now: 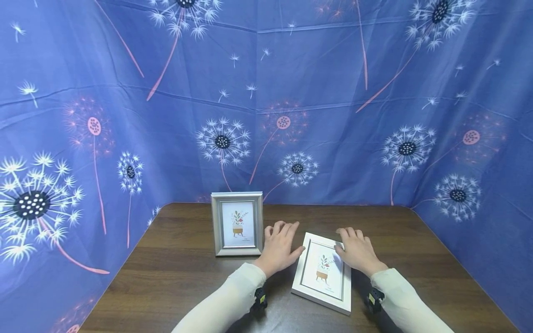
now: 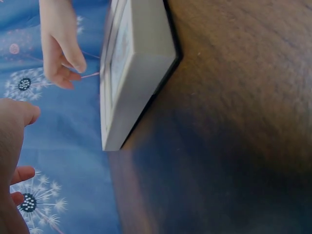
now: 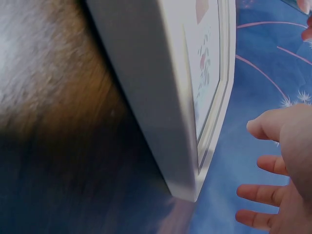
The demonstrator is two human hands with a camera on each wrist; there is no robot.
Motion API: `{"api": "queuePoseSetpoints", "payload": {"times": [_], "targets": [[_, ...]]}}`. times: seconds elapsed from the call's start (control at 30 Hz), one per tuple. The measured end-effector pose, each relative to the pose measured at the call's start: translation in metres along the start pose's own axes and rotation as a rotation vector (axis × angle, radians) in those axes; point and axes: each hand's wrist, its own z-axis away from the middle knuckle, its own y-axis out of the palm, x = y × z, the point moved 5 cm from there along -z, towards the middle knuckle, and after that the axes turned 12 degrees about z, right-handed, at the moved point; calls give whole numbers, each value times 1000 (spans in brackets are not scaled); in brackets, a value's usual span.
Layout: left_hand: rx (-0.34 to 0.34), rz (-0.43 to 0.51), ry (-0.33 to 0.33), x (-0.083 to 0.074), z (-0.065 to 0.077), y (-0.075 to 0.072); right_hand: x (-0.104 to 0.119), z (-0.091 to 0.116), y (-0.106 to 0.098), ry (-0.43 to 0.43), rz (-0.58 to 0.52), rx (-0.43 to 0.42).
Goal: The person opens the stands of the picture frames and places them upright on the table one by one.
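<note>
A white picture frame (image 1: 321, 296) lies face up and slightly turned on the table; its print shows a potted plant. My left hand (image 1: 278, 246) is just left of it, fingers spread and thumb pointing at its upper left edge. Over the frame's right edge hovers my right hand (image 1: 359, 250), overlapping the upper right corner in the head view. From the left wrist, the white frame (image 2: 141, 87) shows its thick side wall, with my left hand (image 2: 12, 156) apart from it. In the right wrist view the fingers of my right hand (image 3: 287, 170) are extended and grip nothing.
A silver picture frame (image 1: 216, 224) with a similar plant print stands upright behind my left hand, toward the table's back edge. The brown wooden table (image 1: 166, 273) meets a blue dandelion-print curtain (image 1: 333, 138) at the back and sides. Dark devices (image 1: 260, 298) sit on both wrists.
</note>
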Motion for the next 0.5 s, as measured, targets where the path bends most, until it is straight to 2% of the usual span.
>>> {"api": "queuePoseSetpoints", "payload": {"times": [0.23, 0.5], "targets": [[33, -17, -35, 1, -1, 18, -11, 5, 1, 32, 5, 30], [73, -11, -41, 1, -1, 32, -21, 14, 4, 66, 12, 44]]}}
